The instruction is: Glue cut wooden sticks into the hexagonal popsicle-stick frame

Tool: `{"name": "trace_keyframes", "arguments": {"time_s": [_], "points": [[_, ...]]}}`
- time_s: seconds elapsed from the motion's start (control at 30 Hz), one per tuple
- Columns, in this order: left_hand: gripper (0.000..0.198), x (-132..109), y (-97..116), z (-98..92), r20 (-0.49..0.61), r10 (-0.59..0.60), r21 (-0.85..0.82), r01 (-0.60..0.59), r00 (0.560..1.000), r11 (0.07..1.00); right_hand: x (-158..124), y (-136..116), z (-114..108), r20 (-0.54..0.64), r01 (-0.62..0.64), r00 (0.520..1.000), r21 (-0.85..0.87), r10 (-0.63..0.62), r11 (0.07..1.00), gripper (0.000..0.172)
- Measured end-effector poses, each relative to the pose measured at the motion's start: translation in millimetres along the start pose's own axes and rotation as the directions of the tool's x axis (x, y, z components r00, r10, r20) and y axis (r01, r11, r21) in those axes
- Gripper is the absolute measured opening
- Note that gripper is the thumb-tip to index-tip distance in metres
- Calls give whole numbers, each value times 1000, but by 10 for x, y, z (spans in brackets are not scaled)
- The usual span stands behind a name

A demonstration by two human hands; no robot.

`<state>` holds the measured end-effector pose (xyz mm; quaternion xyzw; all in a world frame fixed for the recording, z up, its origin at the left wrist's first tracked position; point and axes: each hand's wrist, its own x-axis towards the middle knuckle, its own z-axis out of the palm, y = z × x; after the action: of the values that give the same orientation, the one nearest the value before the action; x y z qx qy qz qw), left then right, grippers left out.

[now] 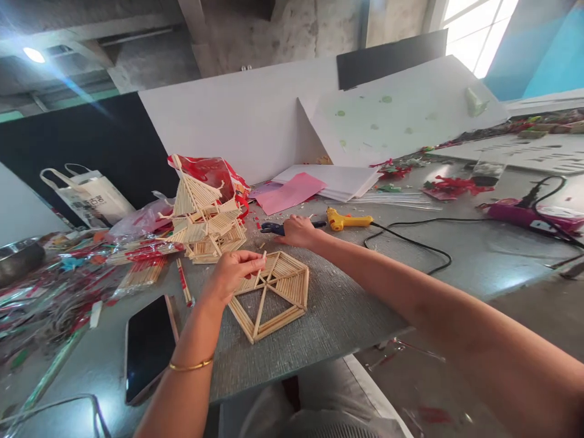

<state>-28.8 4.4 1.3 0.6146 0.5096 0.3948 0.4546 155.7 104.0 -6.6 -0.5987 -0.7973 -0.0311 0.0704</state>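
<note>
My left hand (237, 274) pinches a short wooden stick (263, 258) over the near-left part of a flat hexagonal stick frame (305, 286). Spokes divide the frame; its far and right sections are filled with rows of sticks, while the near ones show the table through them. Beyond the frame, my right hand (298, 231) is closed around a pair of dark-handled pliers (272, 228), jaws to the left. Just right of that hand lies a yellow glue gun (349, 220). A tiered pagoda-like stick model (205, 213) stands behind my left hand.
A phone (150, 347) lies left of my left forearm, near bundled sticks (141, 274) and plastic wrapping. Pink paper (292, 191) and white boards (340, 179) lie at the back. The glue gun's black cord (410, 224) runs right toward a purple power strip (531, 216).
</note>
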Motion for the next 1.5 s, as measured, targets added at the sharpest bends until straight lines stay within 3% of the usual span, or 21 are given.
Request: {"name": "trace_keyframes", "arguments": {"time_s": [0.17,0.33,0.43,0.5,0.63,0.8,0.9,1.1,1.17,1.23,1.37,1.5], "points": [[17,-52,24,27,83,-39,41,35,996,999,53,97,141,-23,17,1000,-8,-17,1000,69],[21,-22,-17,34,-16,-23,80,24,1000,997,49,114,56,-72,48,996,37,-45,998,60],[24,23,-76,14,-115,23,146,-6,993,989,-29,44,-134,-92,155,985,96,-147,983,43],[26,53,-113,-7,-157,73,208,-39,985,977,-118,-34,-257,-45,287,958,179,-284,941,35],[26,79,-134,-28,-182,143,291,-86,973,953,-311,-207,-386,-19,503,839,407,-543,763,24],[22,46,-101,-1,-223,165,428,-56,961,902,-457,-321,-429,-121,590,807,209,-578,780,19],[21,42,-102,19,-222,153,390,-56,963,919,-500,-367,-438,-133,600,798,81,-588,796,21],[20,45,-82,44,-233,81,183,-38,969,982,-431,-359,-334,-175,478,860,-54,-480,877,25],[18,6,-43,65,-170,54,126,-33,984,992,-355,-277,-273,-221,390,892,-61,-394,919,26],[17,-51,-4,92,-15,3,100,-1,1000,995,-282,-179,-211,-242,292,924,-49,-295,955,30],[12,-149,27,139,318,-78,233,2,945,972,-203,-57,-105,-190,187,964,-12,-186,982,39],[9,-177,25,144,388,-101,345,-43,916,937,-196,-62,-54,-159,205,966,-10,-203,979,40]]}}
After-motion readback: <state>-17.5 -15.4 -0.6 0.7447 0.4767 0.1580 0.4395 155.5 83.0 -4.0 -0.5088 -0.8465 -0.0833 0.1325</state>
